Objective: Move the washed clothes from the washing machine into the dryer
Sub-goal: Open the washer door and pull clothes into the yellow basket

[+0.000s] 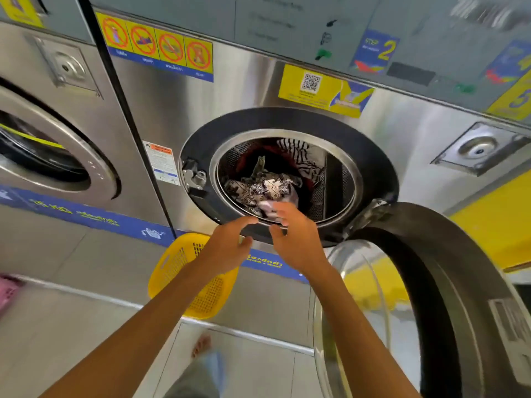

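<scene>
The washed clothes (267, 179) lie heaped low in the drum (333, 179) of the washing machine (161, 110), a black-and-white patterned piece nearest the opening, a striped one and something dark red behind it. The door (431, 282) hangs swung wide to my right, so the mouth is unobstructed. My right hand (296, 239) is at the lower rim, fingers loosely spread and half curled, their tips just at a pale fold of the front garment; whether they already touch it I cannot tell, and they grip nothing. My left hand (230, 242) hovers just beside it, below the rim, likewise open and holding nothing. The step in hand, as I judge it, is the first reach and gather. To do it well I should send both hands in over the rim, scoop under the heap rather than pinch one corner, and lift the bundle clear of the door seal (373, 168) so that nothing snags or trails. The yellow basket (175, 265) stands on the floor (71, 326) directly beneath my left forearm, close enough to receive the load before carrying it to the dryer, which is not in view.
</scene>
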The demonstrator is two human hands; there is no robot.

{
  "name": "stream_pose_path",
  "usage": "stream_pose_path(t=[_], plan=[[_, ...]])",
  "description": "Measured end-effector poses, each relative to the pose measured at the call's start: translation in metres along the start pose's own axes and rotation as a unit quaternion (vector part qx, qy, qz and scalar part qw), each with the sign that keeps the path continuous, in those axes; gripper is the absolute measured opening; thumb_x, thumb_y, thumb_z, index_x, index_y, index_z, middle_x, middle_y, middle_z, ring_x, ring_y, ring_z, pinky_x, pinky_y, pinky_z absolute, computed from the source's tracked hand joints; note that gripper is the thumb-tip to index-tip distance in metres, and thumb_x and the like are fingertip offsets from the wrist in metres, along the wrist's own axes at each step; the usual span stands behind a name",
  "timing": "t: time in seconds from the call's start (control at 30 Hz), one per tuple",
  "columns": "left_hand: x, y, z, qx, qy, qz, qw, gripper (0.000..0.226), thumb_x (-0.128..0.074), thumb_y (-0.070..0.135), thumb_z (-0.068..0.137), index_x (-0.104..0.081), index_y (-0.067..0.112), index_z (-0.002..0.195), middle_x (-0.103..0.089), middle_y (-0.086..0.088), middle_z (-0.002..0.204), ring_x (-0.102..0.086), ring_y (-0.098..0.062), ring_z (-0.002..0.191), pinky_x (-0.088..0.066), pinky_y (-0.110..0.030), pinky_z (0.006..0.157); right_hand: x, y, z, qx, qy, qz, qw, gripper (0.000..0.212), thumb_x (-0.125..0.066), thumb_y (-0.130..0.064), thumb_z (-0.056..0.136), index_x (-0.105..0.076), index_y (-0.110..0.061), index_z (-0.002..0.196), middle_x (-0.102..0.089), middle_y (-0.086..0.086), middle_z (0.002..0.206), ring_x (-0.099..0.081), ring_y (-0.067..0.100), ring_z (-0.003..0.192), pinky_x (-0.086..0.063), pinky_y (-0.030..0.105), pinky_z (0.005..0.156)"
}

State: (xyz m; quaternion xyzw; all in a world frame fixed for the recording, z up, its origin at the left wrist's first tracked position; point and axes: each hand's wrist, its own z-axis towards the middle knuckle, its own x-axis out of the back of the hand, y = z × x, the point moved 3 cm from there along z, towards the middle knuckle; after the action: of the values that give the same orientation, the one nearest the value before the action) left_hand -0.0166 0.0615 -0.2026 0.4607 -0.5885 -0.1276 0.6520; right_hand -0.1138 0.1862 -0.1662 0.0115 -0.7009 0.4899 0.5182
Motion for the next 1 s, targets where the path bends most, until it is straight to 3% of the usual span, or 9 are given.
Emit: stream_pose_path(t=[0.13,0.27,0.4,0.53,0.63,0.7,0.83,0.93,1.0], plan=[[0.010,-0.024,0.042,0.038,-0.013,-0.002,0.999,0.043,-0.054,0.009,0.092,-0.056,0.024,0.133,-0.070,-0.012,0.110,-0.064,-0.018,0.065,-0.042,-0.012,0.054,-0.024,0.023,0.041,-0.040,-0.044,-0.023,0.998,0.047,-0.060,-0.013,0.088,-0.056,-0.017,0.135,-0.065,0.006,0.125,-0.066,0.025,0.100,-0.051,0.041,0.093],[0.014,-0.040,0.089,0.093,-0.016,-0.041,0.995,0.040,-0.053,0.014,0.094,-0.057,0.028,0.131,-0.069,-0.011,0.114,-0.067,-0.019,0.082,-0.044,-0.018,0.056,-0.053,0.052,0.086,-0.088,-0.106,-0.041,0.990,0.043,-0.060,-0.017,0.090,-0.055,-0.019,0.133,-0.063,0.009,0.128,-0.066,0.028,0.107,-0.051,0.042,0.095],[0.011,-0.061,0.134,0.116,0.006,-0.079,0.990,0.037,-0.050,0.014,0.095,-0.057,0.029,0.128,-0.066,-0.004,0.078,-0.052,-0.002,0.042,-0.035,-0.010,0.039,-0.095,0.087,0.138,-0.087,-0.175,-0.076,0.978,0.052,-0.054,-0.026,0.088,-0.051,-0.017,0.139,-0.057,0.010,0.138,-0.056,0.030,0.125,-0.047,0.044,0.102],[-0.011,-0.099,0.171,0.127,0.017,-0.072,0.989,0.034,-0.050,0.014,0.095,-0.060,0.025,0.125,-0.065,0.005,0.082,-0.056,-0.007,0.058,-0.039,-0.006,0.049,-0.138,0.134,0.198,-0.069,-0.196,-0.120,0.971,0.061,-0.050,-0.028,0.084,-0.047,-0.014,0.143,-0.054,0.012,0.139,-0.056,0.026,0.127,-0.045,0.044,0.106],[-0.038,-0.135,0.183,0.150,0.027,-0.072,0.986,0.039,-0.050,0.013,0.092,-0.061,0.032,0.124,-0.072,-0.004,0.100,-0.068,-0.022,0.086,-0.052,-0.026,0.073,-0.159,0.162,0.235,-0.025,-0.217,-0.202,0.955,0.063,-0.057,-0.023,0.094,-0.034,-0.017,0.152,-0.035,0.018,0.154,-0.040,0.032,0.141,-0.035,0.043,0.115],[-0.052,-0.153,0.182,0.166,0.033,-0.078,0.983,0.040,-0.050,0.012,0.092,-0.061,0.032,0.124,-0.072,-0.006,0.103,-0.069,-0.020,0.076,-0.052,-0.028,0.066,-0.173,0.174,0.258,0.011,-0.215,-0.261,0.941,0.068,-0.057,-0.032,0.095,-0.029,-0.021,0.155,-0.020,0.019,0.161,-0.025,0.037,0.147,-0.025,0.046,0.120],[-0.074,-0.170,0.180,0.184,0.030,-0.105,0.977,0.039,-0.051,0.011,0.090,-0.064,0.033,0.118,-0.072,-0.002,0.098,-0.055,-0.002,0.044,-0.037,-0.007,0.042,-0.203,0.192,0.285,0.015,-0.213,-0.339,0.916,0.090,-0.060,-0.058,0.088,-0.009,-0.031,0.158,0.010,0.018,0.165,-0.003,0.039,0.152,-0.019,0.055,0.118],[-0.082,-0.170,0.183,0.181,0.039,-0.127,0.974,0.038,-0.052,0.012,0.088,-0.064,0.035,0.116,-0.073,-0.002,0.090,-0.068,-0.011,0.067,-0.047,-0.016,0.057,-0.219,0.213,0.291,-0.015,-0.232,-0.354,0.906,0.094,-0.058,-0.059,0.088,0.000,-0.034,0.158,0.016,0.016,0.165,0.004,0.039,0.152,-0.016,0.062,0.117],[-0.086,-0.168,0.184,0.182,0.052,-0.149,0.971,0.038,-0.052,0.012,0.089,-0.064,0.036,0.116,-0.070,-0.003,0.094,-0.067,-0.013,0.074,-0.047,-0.022,0.063,-0.223,0.223,0.292,-0.028,-0.238,-0.351,0.905,0.097,-0.060,-0.057,0.088,0.006,-0.039,0.157,-0.003,0.015,0.166,-0.008,0.037,0.152,-0.021,0.063,0.117]])
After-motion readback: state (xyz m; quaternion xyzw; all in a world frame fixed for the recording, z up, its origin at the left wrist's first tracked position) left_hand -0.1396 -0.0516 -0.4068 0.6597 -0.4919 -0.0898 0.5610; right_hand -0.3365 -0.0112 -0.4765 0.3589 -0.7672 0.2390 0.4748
